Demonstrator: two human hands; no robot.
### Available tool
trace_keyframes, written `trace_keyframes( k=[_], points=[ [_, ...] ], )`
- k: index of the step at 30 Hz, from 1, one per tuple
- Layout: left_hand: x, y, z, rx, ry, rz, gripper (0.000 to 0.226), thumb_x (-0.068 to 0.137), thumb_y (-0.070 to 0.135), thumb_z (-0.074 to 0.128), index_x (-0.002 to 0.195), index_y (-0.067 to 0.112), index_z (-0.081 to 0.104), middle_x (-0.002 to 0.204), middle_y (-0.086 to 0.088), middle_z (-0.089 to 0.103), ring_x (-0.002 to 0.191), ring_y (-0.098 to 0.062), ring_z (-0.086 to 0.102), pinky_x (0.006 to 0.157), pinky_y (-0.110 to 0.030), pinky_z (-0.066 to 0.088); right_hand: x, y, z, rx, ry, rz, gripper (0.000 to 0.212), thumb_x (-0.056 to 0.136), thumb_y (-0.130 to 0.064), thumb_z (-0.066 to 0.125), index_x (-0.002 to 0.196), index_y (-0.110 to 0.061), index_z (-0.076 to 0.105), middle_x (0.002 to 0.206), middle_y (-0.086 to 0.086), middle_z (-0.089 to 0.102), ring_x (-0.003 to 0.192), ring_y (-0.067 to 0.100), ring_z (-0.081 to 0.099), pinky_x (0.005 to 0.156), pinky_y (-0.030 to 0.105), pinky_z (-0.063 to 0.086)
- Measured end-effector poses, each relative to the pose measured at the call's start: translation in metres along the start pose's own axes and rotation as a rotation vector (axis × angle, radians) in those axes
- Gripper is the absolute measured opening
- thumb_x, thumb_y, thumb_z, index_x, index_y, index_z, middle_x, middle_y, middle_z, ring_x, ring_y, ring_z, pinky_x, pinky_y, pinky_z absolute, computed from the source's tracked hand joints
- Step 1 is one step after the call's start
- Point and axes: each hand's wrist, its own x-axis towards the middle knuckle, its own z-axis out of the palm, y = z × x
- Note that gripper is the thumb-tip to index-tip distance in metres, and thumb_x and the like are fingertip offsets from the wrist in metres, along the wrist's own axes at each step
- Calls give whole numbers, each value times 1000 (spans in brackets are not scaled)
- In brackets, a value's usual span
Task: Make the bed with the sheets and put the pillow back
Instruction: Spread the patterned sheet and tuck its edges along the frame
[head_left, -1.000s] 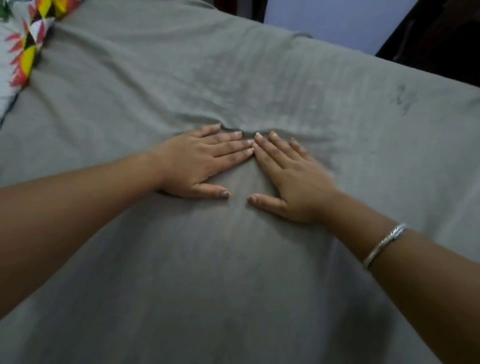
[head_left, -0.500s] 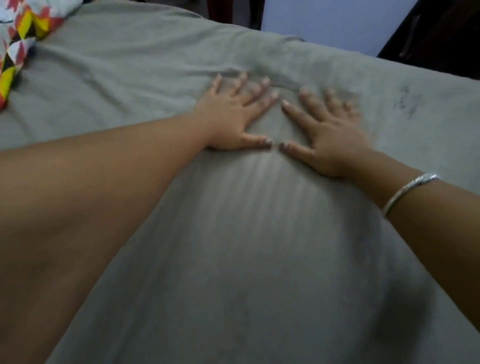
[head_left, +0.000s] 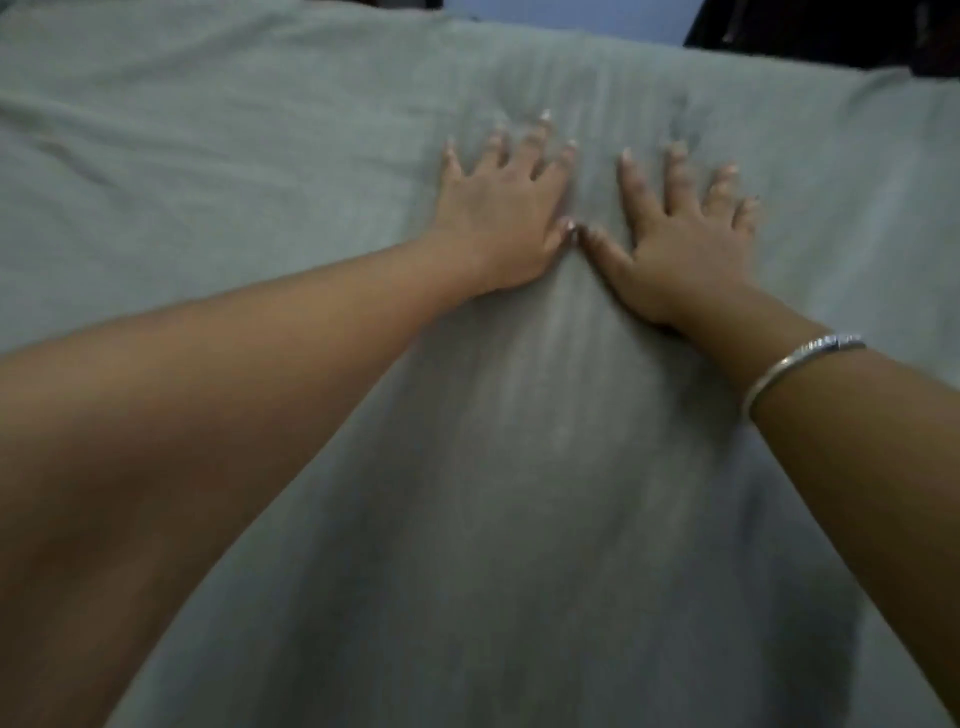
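Both hands lie flat on the grey sheet (head_left: 519, 493), fingers straight and spread, grasping nothing. The left hand (head_left: 506, 218) and right hand (head_left: 685, 244) press side by side, thumbs almost touching, near the far edge of the bed (head_left: 883, 104), about midway along it.

The step looks like smoothing the cloth toward that edge. To do it well, I judge the palms should ride low and heavy. They should part toward the two far corners rather than only push forward, so slack runs off the sides instead of bunching ahead of the fingertips. The view is blurred round the fingers, so I cannot tell whether a small ridge sits just ahead of them.

Shallow creases (head_left: 78, 161) lie toward the left side of the bed and call for a pass of the left hand. The sheet runs open and bare that way.

Past the far edge a blue wall (head_left: 561, 10) and dark furniture (head_left: 831, 31) stand close, so there is probably little room to reach over.

The bangle (head_left: 800, 369) on the right wrist could catch the cloth. The pillow is not in view.
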Motion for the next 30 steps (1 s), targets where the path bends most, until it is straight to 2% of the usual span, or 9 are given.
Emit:
trace_keyframes(
  k=[2, 5, 7, 11, 15, 22, 25, 27, 30],
  points=[
    [-35, 27, 8, -20, -4, 100, 65, 95, 51, 29, 150, 19, 15, 159, -3, 9, 145, -28, 11, 109, -63, 10, -13, -5, -6, 31, -39, 143, 74, 89, -68, 21, 151, -31, 4, 159, 12, -5, 142, 47, -3, 113, 59, 0],
    [-96, 34, 17, -70, -75, 106, 81, 84, 60, 15, 151, 14, 15, 159, -6, 9, 145, -28, 10, 112, -56, 9, -68, -22, 3, 34, -44, -18, 66, 95, -52, 28, 152, -23, 9, 158, 16, 2, 145, 37, 2, 114, 57, 1],
    [-133, 31, 17, -74, -89, 95, 85, 80, 60, 10, 150, 14, 18, 158, -9, 13, 144, -31, 13, 112, -55, 10, -119, -22, 12, 73, -63, -90, 70, 95, -53, 29, 152, -19, 6, 159, 13, 2, 146, 30, 2, 114, 53, 2],
    [-213, 54, 18, -61, -151, 144, 79, 87, 55, 22, 148, 6, 20, 156, -18, 14, 142, -42, 13, 110, -61, 9, -188, -22, 12, 58, -110, 74, 74, 95, -52, 30, 151, -10, 8, 158, 15, 5, 146, 30, 3, 114, 54, -4],
    [-263, 72, 21, -42, -156, 290, 77, 86, 46, 30, 143, -6, 27, 151, -26, 23, 140, -41, 21, 109, -62, 14, -246, -51, 17, 49, -72, 21, 60, 97, -37, 24, 150, -8, 17, 157, 14, 15, 145, 33, 10, 111, 59, -6],
    [-303, 64, 19, -71, -137, 401, 81, 83, 51, 30, 145, -1, 28, 152, -23, 22, 142, -38, 19, 111, -60, 10, -306, -81, 20, 64, -79, 137, 51, 96, -25, 22, 143, -10, 37, 150, 11, 36, 141, 32, 25, 105, 70, 0],
    [-314, 57, 14, -51, -202, 487, 87, 82, 56, 29, 148, 2, 19, 155, -20, 14, 143, -39, 10, 111, -61, 5, -335, -100, 19, 114, -123, 217, 52, 97, -23, 23, 146, -11, 30, 154, 8, 28, 144, 29, 16, 105, 71, -2],
    [-319, 46, 16, -15, -231, 541, 88, 83, 58, 31, 149, 3, 14, 156, -18, 11, 143, -40, 7, 111, -62, 4, -351, -114, 21, 191, -143, 271, 55, 96, -24, 31, 149, -11, 21, 157, 6, 19, 146, 27, 7, 105, 69, -3],
    [-323, 35, 30, 34, -197, 622, 82, 89, 58, 29, 149, 3, 16, 156, -18, 15, 142, -43, 11, 110, -64, 6, -367, -136, 28, 274, -145, 365, 67, 92, -29, 44, 151, -14, 15, 159, 1, 11, 147, 22, 1, 106, 69, -1]
  ],
)
